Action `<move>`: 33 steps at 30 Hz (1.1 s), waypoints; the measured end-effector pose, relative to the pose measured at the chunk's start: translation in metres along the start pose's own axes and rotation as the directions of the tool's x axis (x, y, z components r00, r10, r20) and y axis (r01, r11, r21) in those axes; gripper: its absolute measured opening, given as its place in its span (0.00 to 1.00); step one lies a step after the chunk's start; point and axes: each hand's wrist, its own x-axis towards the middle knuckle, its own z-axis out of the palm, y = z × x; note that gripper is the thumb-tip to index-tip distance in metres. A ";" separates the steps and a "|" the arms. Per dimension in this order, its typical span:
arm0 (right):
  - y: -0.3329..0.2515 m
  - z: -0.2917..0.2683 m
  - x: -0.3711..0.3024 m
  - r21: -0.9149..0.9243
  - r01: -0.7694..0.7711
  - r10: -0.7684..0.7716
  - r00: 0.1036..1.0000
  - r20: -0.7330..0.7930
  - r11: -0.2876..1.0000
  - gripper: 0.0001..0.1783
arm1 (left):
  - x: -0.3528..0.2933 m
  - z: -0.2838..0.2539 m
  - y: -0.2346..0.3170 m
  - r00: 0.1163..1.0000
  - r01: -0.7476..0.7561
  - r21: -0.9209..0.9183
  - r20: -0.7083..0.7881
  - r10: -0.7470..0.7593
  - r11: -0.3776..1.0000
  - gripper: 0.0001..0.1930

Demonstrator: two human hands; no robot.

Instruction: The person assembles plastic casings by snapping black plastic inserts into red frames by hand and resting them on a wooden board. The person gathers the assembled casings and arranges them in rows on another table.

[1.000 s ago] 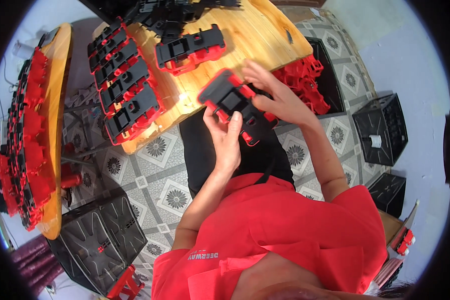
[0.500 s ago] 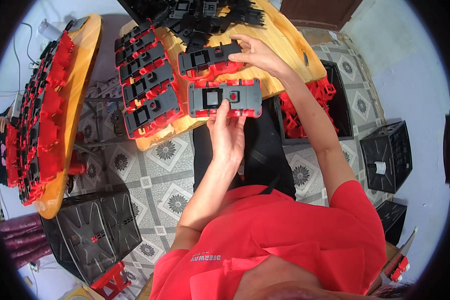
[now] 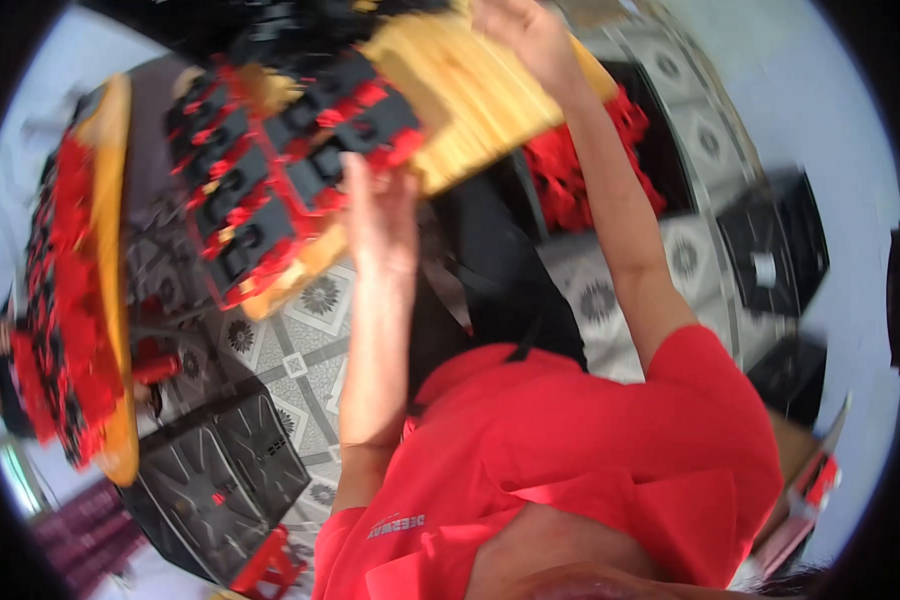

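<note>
We view a light wooden table point(image 3: 480, 90) from above, blurred by motion. At its near edge lies a rectangular unit of black plastic plate on a bright red plastic frame point(image 3: 365, 132). We take as the governing relation the one between this unit and our bare left hand point(image 3: 382, 215): the unit lies just beyond the thumb and fingers, away from the body, its long axis slanting from near left to far right, across the line of the forearm. The thumb tip overlaps the unit's near edge; we cannot tell whether the grip is closed on it or merely resting there. Our bare right hand point(image 3: 530, 40) is the farther one, well apart, above the table's far right portion; its fingertips meet the upper edge of view, we see nothing in it, and its grip cannot be judged. Just behind the unit we note a similar black-and-red unit point(image 3: 315, 100), with a slanting row of black-and-red plastic units point(image 3: 255, 235) to its left and a heap of black plastic parts point(image 3: 260, 30) beyond.
</note>
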 end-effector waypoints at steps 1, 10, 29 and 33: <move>0.020 -0.040 -0.013 -0.343 0.028 -0.071 0.991 -0.112 0.939 0.15 | 0.004 0.001 0.001 0.996 0.033 0.020 0.077 -0.035 0.999 0.18; 0.210 -0.147 -0.262 -0.351 -0.793 0.754 0.596 -0.276 0.498 0.10 | -0.075 -0.016 -0.027 0.987 -0.122 0.435 -0.040 0.155 0.892 0.14; 0.242 -0.064 -0.285 -0.946 -0.267 0.847 0.532 0.013 0.183 0.14 | -0.071 -0.053 -0.050 0.966 0.142 0.682 0.064 -0.251 0.718 0.15; 0.138 -0.123 -0.240 -0.906 -0.349 0.538 0.825 -0.174 0.241 0.12 | -0.061 -0.037 -0.059 0.925 0.059 0.699 0.231 -0.302 0.713 0.15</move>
